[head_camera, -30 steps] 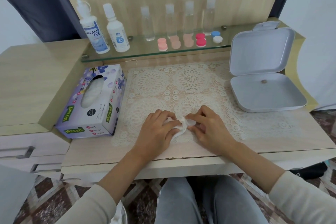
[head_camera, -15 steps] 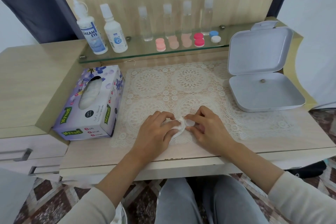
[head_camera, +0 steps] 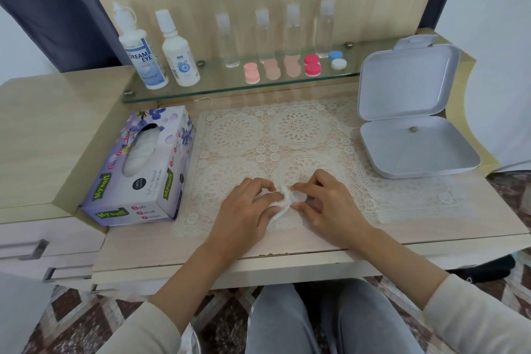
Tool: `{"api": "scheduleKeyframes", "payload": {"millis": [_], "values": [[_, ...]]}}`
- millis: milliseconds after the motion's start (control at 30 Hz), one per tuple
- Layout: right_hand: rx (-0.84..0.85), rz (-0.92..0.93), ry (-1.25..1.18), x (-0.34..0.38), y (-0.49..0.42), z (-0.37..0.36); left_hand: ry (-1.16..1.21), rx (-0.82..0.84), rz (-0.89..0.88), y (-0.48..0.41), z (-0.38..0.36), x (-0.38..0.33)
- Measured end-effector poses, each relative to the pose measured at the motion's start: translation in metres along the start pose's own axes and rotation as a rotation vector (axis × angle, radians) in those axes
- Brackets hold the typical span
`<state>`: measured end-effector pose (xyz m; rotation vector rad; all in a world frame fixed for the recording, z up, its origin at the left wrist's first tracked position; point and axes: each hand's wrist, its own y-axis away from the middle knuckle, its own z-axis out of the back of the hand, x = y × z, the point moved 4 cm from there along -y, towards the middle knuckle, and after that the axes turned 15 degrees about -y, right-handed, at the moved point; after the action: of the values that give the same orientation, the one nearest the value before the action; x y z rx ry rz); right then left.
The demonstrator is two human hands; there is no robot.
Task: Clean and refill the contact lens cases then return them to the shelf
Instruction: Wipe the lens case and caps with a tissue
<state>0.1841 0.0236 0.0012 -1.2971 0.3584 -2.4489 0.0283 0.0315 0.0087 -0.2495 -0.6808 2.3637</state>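
White tissue (head_camera: 280, 204) wadded in left hand (head_camera: 247, 211), grip curled round it; right hand (head_camera: 330, 205) grip pinches clear lens case (head_camera: 298, 197), touching tissue, low over lace mat (head_camera: 301, 129) at desk (head_camera: 431, 228) front.

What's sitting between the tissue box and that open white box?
Head view: only the lace mat lies between the tissue box and white box; nearer the front, the left hand grips a tissue and right hand pinches a case part.
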Motion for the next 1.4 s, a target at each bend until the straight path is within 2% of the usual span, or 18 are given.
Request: {"api": "scheduleKeyframes", "payload": {"millis": [367, 533, 633, 767, 867, 933, 1033, 1133, 1200, 1300, 1400], "values": [[0.04, -0.029, 0.01, 0.001, 0.002, -0.003, -0.007, -0.009, -0.011, -0.003, 0.003, -0.005], [0.033, -0.053, 0.011, 0.002, 0.001, -0.003, 0.067, 0.001, 0.017, -0.002, 0.002, -0.005], [0.031, -0.051, 0.016, 0.002, 0.001, -0.002, 0.166, -0.041, 0.103, 0.0, 0.006, 0.001], [0.011, -0.028, 0.039, 0.003, 0.001, -0.001, 0.338, -0.126, 0.314, -0.002, 0.015, 0.008], [-0.005, -0.038, 0.015, 0.003, 0.001, 0.0, 0.458, -0.12, 0.449, -0.003, 0.019, 0.009], [-0.012, -0.04, 0.0, 0.002, 0.001, 0.001, 0.501, -0.109, 0.475, -0.005, 0.021, 0.007], [-0.073, -0.027, -0.095, 0.007, -0.001, 0.007, 0.618, -0.067, 0.527, -0.009, 0.024, 0.003], [-0.179, 0.013, -0.301, 0.022, -0.005, 0.022, 0.655, -0.058, 0.535, -0.012, 0.027, 0.0], [-0.141, -0.046, -0.452, 0.03, -0.01, 0.026, 0.708, -0.05, 0.573, -0.014, 0.028, -0.003], [-0.051, -0.184, -0.525, 0.032, -0.014, 0.026, 0.775, -0.039, 0.615, -0.016, 0.029, -0.009], [-0.065, -0.186, -0.607, 0.034, -0.013, 0.028, 0.761, -0.053, 0.608, -0.016, 0.03, -0.012]]}}
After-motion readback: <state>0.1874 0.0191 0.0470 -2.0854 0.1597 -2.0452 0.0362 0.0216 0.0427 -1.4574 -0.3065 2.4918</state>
